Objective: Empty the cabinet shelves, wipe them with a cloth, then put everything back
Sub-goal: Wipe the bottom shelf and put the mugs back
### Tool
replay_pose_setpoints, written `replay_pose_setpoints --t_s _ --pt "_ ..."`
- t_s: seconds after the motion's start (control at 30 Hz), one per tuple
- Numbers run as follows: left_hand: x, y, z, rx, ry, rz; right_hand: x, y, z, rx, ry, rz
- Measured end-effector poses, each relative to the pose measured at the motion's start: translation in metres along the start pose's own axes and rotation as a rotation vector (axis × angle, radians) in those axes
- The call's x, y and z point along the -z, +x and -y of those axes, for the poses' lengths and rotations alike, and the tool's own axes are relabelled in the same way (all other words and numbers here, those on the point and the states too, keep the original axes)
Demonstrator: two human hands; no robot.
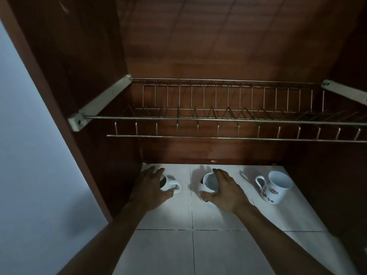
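Three white mugs stand in a row on the white tiled surface (218, 247) at the bottom of the dark wooden cabinet. My left hand (151, 188) covers the left mug (172, 185), fingers over its top and thumb below it, so only the handle and part of the rim show. My right hand (226, 192) holds the middle mug (208, 182), with fingers along its right side and the thumb under its base. The right mug (278, 188), which has dark spots and a red label, stands alone with its handle pointing left.
An empty wire dish rack (218, 120) spans the cabinet above the mugs, fixed on pale side brackets (103, 100). Wooden cabinet walls (89, 76) close in on the left and right. A pale wall (29, 155) lies outside at the left.
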State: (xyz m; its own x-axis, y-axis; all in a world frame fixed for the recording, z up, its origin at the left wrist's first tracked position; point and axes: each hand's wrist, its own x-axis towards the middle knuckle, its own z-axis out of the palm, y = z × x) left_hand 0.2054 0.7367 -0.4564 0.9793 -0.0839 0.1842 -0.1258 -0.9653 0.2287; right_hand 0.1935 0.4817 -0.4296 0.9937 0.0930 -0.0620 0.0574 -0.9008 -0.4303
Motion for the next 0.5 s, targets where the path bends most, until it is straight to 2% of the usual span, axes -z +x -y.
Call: replay_pose_setpoints --t_s 0.5 --pt "-0.026 0.014 0.017 0.020 0.024 -0.006 -0.004 0.003 0.001 -0.015 -0.061 -0.034"
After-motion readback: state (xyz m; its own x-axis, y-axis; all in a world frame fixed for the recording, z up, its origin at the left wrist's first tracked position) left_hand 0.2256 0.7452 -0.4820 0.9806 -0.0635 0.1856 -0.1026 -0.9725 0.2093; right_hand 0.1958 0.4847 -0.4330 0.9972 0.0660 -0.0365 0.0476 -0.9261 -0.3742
